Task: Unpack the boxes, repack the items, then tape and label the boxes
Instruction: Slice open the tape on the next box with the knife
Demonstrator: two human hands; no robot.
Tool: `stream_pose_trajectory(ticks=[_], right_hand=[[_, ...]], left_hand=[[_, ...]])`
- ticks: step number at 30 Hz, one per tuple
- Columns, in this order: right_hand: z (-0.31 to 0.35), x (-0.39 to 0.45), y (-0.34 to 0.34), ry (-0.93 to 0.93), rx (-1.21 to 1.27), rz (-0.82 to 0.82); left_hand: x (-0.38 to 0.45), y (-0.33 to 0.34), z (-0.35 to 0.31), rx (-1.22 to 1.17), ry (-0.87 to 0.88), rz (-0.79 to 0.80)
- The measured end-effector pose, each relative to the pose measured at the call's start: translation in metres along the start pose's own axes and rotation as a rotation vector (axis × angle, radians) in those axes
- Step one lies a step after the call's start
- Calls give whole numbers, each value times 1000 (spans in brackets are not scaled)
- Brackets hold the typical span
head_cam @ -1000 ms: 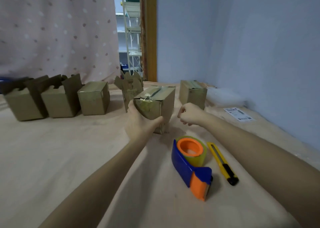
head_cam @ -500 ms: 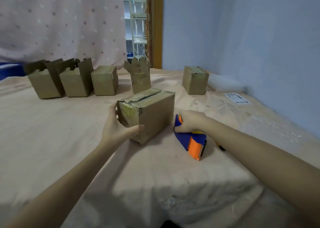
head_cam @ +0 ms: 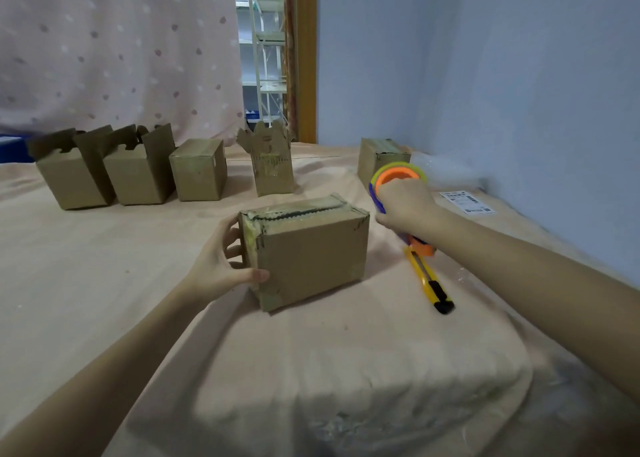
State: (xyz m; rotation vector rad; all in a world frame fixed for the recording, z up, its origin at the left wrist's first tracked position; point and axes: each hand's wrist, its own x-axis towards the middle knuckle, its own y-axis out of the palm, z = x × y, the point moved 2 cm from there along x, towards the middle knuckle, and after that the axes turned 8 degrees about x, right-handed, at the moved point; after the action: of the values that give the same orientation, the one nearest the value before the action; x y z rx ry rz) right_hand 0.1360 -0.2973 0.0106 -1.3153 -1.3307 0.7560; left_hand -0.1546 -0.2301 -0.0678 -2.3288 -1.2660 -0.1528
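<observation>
Your left hand (head_cam: 221, 266) grips the closed box (head_cam: 304, 248) by its end, prob. to steady it on the worktop (head_cam: 86, 283) w/ the seam up, while your right hand (head_cam: 405, 205) clasps the tape dispenser (head_cam: 398, 176) raised beside it, apparently ready to tape.

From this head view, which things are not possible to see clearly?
- Inside of the closed box: hidden by its taped flaps.
- Tape dispenser handle: covered by the right hand.
- Left hand fingertips: behind the box.
- Printed label: text too small.
</observation>
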Motion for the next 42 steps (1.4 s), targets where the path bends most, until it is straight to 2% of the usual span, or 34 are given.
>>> stream_pose_trajectory(ticks=[3, 7, 13, 15, 18, 21, 26, 28, 31, 34, 35, 38, 42], right_hand=[[-14, 15, 20, -147, -389, -12], [-33, 26, 70, -319, -586, -6], [-51, 17, 96, -524, -549, -102], [-58, 17, 94, -547, -424, -149], [-69, 12, 99, -468, -307, -164], [-76, -1, 100, -479, -250, -97], [-91, -21, 107, -450, -172, -87], [-90, -32, 106, -362, -58, -99], [-80, -45, 101, -202, 134, -252], [-59, -61, 92, -51, 205, -347], [-55, -65, 87, 38, 233, -316], [-45, -78, 86, 278, 316, -25], [-35, -81, 85, 292, 338, 129]], left_hand=[[13, 5, 4, 3, 5, 118], [22, 8, 10, -58, -16, 231], [29, 1, 13, -49, -37, 306], [30, -1, 11, -34, -44, 322], [31, -3, 8, 3, -48, 342], [31, -6, 7, 20, -54, 343], [26, -11, 3, 29, -48, 329], [21, -13, 0, 40, -53, 345], [13, -13, -3, 38, -75, 373], [6, -11, -5, 51, -93, 396], [4, -10, -6, 52, -102, 401], [0, -7, -10, 25, -142, 359], [-4, 4, -16, 79, -126, 198]])
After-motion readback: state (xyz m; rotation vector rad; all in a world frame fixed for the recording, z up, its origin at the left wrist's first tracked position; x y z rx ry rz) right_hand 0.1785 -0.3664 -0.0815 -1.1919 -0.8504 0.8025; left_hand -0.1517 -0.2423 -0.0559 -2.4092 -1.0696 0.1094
